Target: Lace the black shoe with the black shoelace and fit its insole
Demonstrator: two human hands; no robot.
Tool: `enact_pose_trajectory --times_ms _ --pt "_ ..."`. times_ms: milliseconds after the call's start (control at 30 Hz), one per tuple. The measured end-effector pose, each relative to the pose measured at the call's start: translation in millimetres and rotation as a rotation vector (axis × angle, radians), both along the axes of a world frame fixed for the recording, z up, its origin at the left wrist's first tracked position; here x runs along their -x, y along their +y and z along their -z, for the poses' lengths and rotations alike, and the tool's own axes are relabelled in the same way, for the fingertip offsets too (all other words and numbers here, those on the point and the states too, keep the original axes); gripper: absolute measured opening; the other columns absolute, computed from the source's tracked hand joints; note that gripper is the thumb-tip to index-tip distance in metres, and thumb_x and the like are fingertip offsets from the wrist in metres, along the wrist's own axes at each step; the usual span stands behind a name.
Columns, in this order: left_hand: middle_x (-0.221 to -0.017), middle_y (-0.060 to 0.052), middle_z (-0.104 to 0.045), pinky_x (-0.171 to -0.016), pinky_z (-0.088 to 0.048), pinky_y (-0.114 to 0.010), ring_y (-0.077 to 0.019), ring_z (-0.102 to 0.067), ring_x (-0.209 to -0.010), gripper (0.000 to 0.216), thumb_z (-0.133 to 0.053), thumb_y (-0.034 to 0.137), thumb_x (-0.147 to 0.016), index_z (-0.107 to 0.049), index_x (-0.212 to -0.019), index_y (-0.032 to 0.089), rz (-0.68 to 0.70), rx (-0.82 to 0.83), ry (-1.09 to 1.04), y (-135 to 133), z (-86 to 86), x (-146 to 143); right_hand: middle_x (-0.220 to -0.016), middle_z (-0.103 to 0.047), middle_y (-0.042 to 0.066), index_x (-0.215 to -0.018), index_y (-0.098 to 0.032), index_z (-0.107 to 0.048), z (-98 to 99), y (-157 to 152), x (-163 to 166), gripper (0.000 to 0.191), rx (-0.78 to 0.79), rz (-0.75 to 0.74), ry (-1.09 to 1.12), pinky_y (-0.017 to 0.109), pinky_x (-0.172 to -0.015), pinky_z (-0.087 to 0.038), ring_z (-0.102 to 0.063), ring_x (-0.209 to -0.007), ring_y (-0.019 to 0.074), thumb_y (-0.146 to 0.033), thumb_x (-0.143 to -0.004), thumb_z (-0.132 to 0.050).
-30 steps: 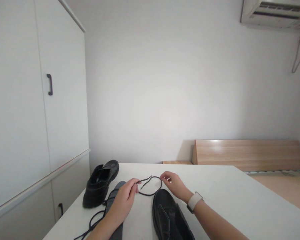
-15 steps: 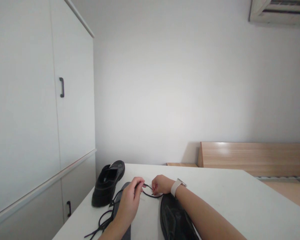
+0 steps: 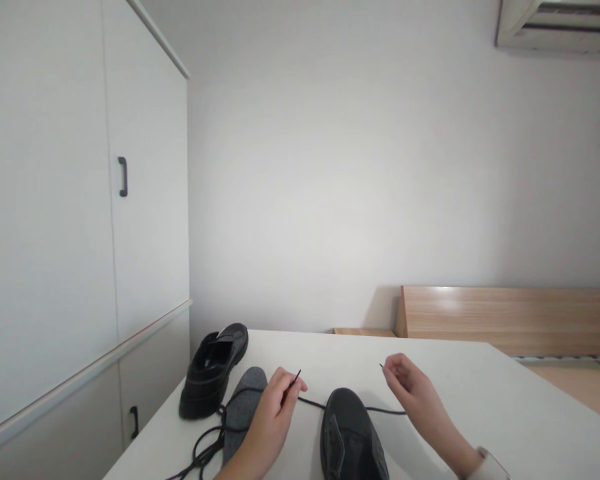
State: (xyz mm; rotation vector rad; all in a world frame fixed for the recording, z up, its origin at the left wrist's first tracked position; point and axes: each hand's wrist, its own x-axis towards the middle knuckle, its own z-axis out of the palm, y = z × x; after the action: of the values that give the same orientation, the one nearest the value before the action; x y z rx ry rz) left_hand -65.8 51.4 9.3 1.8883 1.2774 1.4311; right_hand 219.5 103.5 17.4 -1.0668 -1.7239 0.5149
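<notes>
cabinet point(image 3: 80, 220): white, fills left of frame, doors closed, contents hidden.
far shoe point(image 3: 213, 380): lower left on white table point(image 3: 480, 400), open top looks empty as far as I see.
loose lace point(image 3: 205, 447): tangled, bottom left, beside grey insole point(image 3: 244, 413).
left hand point(image 3: 275, 417): lower centre, pinching one tip of the black lace point(image 3: 313, 402).
change: half a second ago my hands sat close with the lace looped; now they're spread, lace drawn out into a line.
near shoe point(image 3: 353, 433): bottom centre, lace runs across its toe; no laces seen in it.
right hand point(image 3: 410, 387): right of centre, pinching the other tip.
</notes>
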Motion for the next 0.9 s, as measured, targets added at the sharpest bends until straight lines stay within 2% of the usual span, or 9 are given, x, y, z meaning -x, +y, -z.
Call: enact_pose_trajectory --times_ms 133,233,333,433,567,667,733,800,900 --pt "-0.085 -0.007 -0.065 -0.077 -0.049 -0.033 -0.0221 -0.061 -0.081 0.040 -0.040 0.046 -0.097 -0.068 -0.089 0.019 0.061 0.087 0.011 2.5 10.5 -11.3 -0.064 -0.054 -0.002 -0.079 -0.023 -0.049 21.3 -20.4 -9.0 0.028 0.155 0.001 -0.014 0.027 -0.052 -0.038 -0.050 -0.055 0.0146 -0.050 -0.084 -0.055" --pt "-0.099 -0.009 -0.070 -0.085 -0.051 -0.034 -0.0232 -0.065 -0.095 0.039 -0.044 0.047 -0.096 -0.070 -0.099 0.019 0.205 0.144 -0.013 0.8 17.6 -20.6 -0.074 -0.064 0.002 -0.080 -0.023 -0.047 35.7 -23.0 6.6 0.025 0.311 -0.069 -0.032 0.027 -0.048 -0.038 -0.052 -0.050 0.0137 -0.047 -0.084 -0.051" --pt "-0.105 -0.010 -0.072 -0.085 -0.055 -0.033 -0.0242 -0.066 -0.101 0.040 -0.046 0.050 -0.095 -0.071 -0.102 0.019 0.286 0.232 -0.046 -4.2 16.5 -27.5 -0.079 -0.065 0.003 -0.081 -0.023 -0.047 42.0 -22.6 18.4 0.024 0.325 -0.099 -0.017 0.028 -0.051 -0.044 -0.059 -0.056 0.0157 -0.047 -0.085 -0.050" --pt "-0.097 -0.010 -0.071 -0.076 -0.057 -0.030 -0.0237 -0.067 -0.092 0.045 -0.045 0.054 -0.095 -0.071 -0.097 0.017 0.255 0.257 -0.009 -10.1 8.7 -29.8 -0.082 -0.068 0.004 -0.082 -0.023 -0.049 38.0 -25.5 18.0 0.027 0.308 -0.123 -0.014 0.030 -0.058 -0.048 -0.063 -0.061 0.0172 -0.049 -0.087 -0.050" --pt "-0.080 -0.007 -0.068 -0.062 -0.052 -0.025 -0.0195 -0.066 -0.070 0.048 -0.037 0.053 -0.097 -0.068 -0.089 0.016 0.179 0.218 0.139 -16.2 -0.4 -26.7 -0.081 -0.068 0.004 -0.083 -0.022 -0.052 25.2 -35.2 12.8 0.030 0.301 -0.209 -0.038 0.030 -0.063 -0.050 -0.066 -0.067 0.0183 -0.051 -0.089 -0.052" --pt "-0.078 -0.006 -0.069 -0.060 -0.049 -0.025 -0.0172 -0.062 -0.060 0.047 -0.033 0.049 -0.099 -0.066 -0.090 0.018 0.138 0.176 0.230 -18.1 -2.4 -21.7 -0.081 -0.068 0.004 -0.084 -0.021 -0.053 19.7 -41.5 13.4 0.031 0.308 -0.254 -0.055 0.030 -0.065 -0.050 -0.066 -0.071 0.0186 -0.051 -0.091 -0.052" --pt "-0.078 -0.005 -0.071 -0.067 -0.049 -0.027 -0.0193 -0.066 -0.066 0.043 -0.031 0.044 -0.100 -0.066 -0.093 0.019 0.119 0.126 0.294 -18.4 -2.7 -18.2 -0.085 -0.069 0.006 -0.086 -0.021 -0.054 18.9 -44.2 15.2 0.031 0.325 -0.276 -0.066 0.030 -0.064 -0.050 -0.066 -0.070 0.0183 -0.051 -0.092 -0.052" --pt "-0.084 -0.006 -0.075 -0.076 -0.049 -0.028 -0.0224 -0.070 -0.081 0.039 -0.031 0.039 -0.100 -0.065 -0.099 0.022 0.094 0.079 0.364 -18.4 -2.6 -15.7 -0.085 -0.070 0.006 -0.089 -0.020 -0.056 18.3 -46.4 17.0 0.029 0.339 -0.276 -0.102 0.029 -0.063 -0.050 -0.066 -0.068 0.0181 -0.048 -0.092 -0.052" --pt "-0.096 -0.006 -0.076 -0.076 -0.047 -0.029 -0.0243 -0.072 -0.089 0.036 -0.028 0.036 -0.100 -0.061 -0.108 0.024 0.016 0.061 0.448 -18.2 -1.9 -14.5 -0.078 -0.067 0.003 -0.091 -0.020 -0.059 14.6 -50.5 18.7 0.023 0.333 -0.246 -0.168 0.030 -0.065 -0.049 -0.065 -0.068 0.0184 -0.042 -0.093 -0.051"
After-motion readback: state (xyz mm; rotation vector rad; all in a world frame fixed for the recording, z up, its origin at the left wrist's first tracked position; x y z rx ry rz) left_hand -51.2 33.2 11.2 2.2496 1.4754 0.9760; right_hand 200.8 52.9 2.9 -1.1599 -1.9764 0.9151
